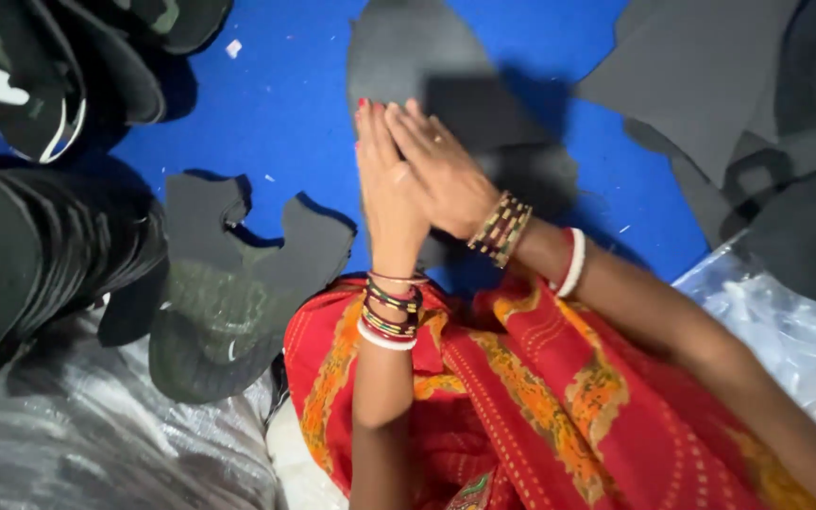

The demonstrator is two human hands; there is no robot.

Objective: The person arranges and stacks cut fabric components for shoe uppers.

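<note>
Grey foam sheet (408,57) lies beneath pressed-together hands (417,175).

**Hands pressed together over dark cut-outs**

I see my left hand (384,184) and right hand (446,175) pressed palm to palm, holding nothing, above a dark grey foam piece (408,57) on the blue surface (295,104). Stacked dark cut-outs (40,255) lie at left, red patterned cloth (521,397) below.
</note>
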